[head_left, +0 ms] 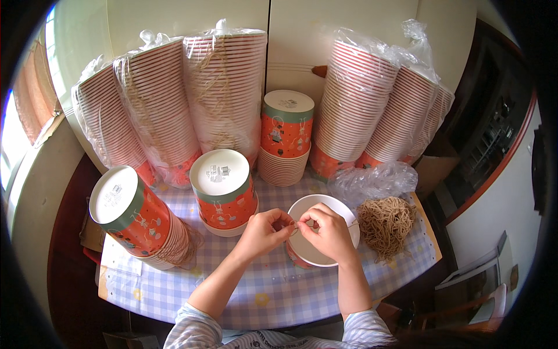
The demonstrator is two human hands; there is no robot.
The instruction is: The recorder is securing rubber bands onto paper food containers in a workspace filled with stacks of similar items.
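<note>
My left hand (264,234) and my right hand (325,234) meet above an upright paper bucket (308,253), with thumbs and forefingers pinched close together. Between the fingertips is a short piece of thin cord (296,227), mostly covered by the fingers. The bucket stands open side up on the table, its inside white and its outside orange. A tangled heap of brown cord (386,225) lies just right of it. To the left of my hands, an orange bucket with a green band (224,200) rests upside down, its white base up.
A leaning stack of upturned buckets (142,224) with cord loops stands at left, another stack (286,134) behind. Tall plastic-wrapped bucket stacks (226,87) line the back, more wrapped stacks (357,99) at right. Crumpled clear plastic (375,180) lies on the checked tablecloth (232,285).
</note>
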